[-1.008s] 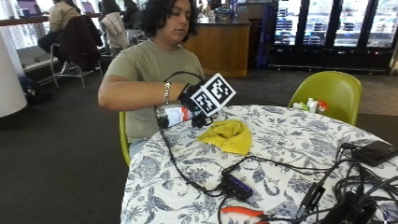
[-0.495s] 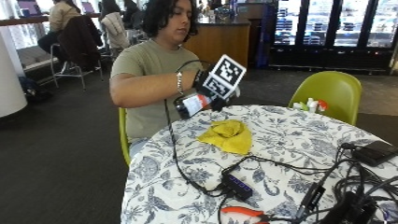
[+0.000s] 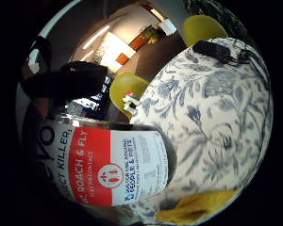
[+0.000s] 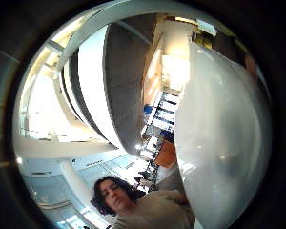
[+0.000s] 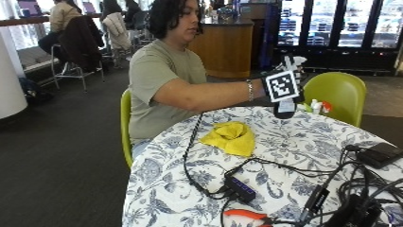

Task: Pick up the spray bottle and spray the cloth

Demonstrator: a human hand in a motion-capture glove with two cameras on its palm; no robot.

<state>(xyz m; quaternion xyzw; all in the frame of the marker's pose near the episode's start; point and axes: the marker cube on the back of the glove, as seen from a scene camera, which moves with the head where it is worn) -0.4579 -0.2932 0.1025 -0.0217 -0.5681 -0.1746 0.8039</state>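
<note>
spray bottle [image 5: 285, 105] lifted, swung outward — seemingly upright

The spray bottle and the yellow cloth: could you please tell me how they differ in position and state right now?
The spray bottle is held up above the table in the gloved right hand; the yellow cloth lies crumpled on the floral tablecloth, untouched. The spray bottle is rigid, with a red and white printed label; the yellow cloth is soft, plain and folded over itself. The spray bottle sits farther across the table than the yellow cloth.
</note>
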